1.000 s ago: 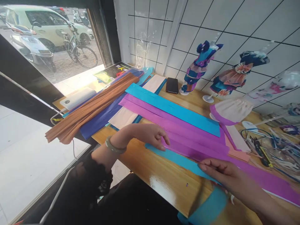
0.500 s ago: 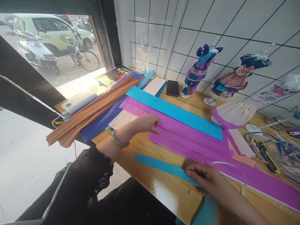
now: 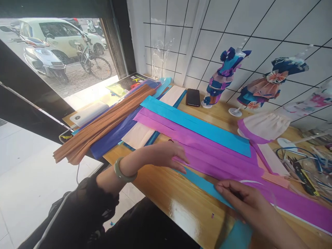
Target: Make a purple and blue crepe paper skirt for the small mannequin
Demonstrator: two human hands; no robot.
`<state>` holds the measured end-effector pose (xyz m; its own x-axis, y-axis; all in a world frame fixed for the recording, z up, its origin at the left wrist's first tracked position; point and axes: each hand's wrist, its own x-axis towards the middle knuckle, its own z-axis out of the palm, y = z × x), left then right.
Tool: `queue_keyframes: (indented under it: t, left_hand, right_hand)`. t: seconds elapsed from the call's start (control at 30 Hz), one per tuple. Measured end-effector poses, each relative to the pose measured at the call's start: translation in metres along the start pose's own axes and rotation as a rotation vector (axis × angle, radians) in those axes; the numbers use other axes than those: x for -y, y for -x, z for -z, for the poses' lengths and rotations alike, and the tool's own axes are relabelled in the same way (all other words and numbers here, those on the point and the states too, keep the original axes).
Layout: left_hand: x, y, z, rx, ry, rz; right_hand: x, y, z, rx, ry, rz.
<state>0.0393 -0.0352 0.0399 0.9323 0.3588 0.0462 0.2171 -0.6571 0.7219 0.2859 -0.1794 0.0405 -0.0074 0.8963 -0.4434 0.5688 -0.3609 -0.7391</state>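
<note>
A narrow light-blue paper strip [image 3: 201, 183] lies slanted on the wooden table [image 3: 166, 193], partly tucked under the purple paper strips [image 3: 215, 159]. My left hand [image 3: 166, 155], with a green bangle on the wrist, rests fingers stretched flat on the near end of the purple strips, just above the blue strip's left end. My right hand [image 3: 246, 204] presses on the blue strip's right part, fingers curled with the tips on the paper. A wide light-blue sheet [image 3: 197, 124] lies beyond the purple ones.
Brown folded paper [image 3: 103, 121], dark blue and cream sheets lie at the left by the window. A black phone [image 3: 193, 97] and paper-dressed doll stands [image 3: 223, 76] stand along the tiled wall. Cords and tools [image 3: 303, 166] are tangled at the right.
The blue strip slid right, back under the purple paper's edge. My left hand moved down from the purple strips' end and spread flat. My right hand shifted slightly right.
</note>
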Motion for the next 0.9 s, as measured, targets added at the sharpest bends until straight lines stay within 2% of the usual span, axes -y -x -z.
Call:
queue_keyframes:
  t: [0.1,0.2,0.3,0.4,0.67,0.77,0.9]
  left_hand:
    - [0.001,-0.004,-0.011,0.096,0.043,-0.042]
    - [0.006,-0.002,-0.008,0.128,0.112,0.008]
    - [0.011,0.006,0.003,0.092,0.195,0.074]
    - [0.013,0.015,0.012,0.032,0.155,0.192]
    - [0.009,0.036,0.005,-0.075,0.245,0.533]
    - [0.007,0.043,0.006,-0.090,0.254,0.594]
    - [0.007,0.049,0.009,-0.106,0.221,0.610]
  right_hand:
    - [0.003,0.002,0.006,-0.087,0.053,0.099]
    - [0.002,0.004,0.014,-0.121,0.103,0.146]
    - [-0.001,0.007,0.019,-0.110,0.103,0.128]
    - [-0.004,0.010,0.019,-0.088,0.100,0.113]
    - [-0.012,0.009,0.012,-0.088,0.027,0.033]
    - [-0.016,0.007,0.008,-0.125,0.060,0.079]
    - [-0.023,0.004,0.002,-0.219,0.063,0.120]
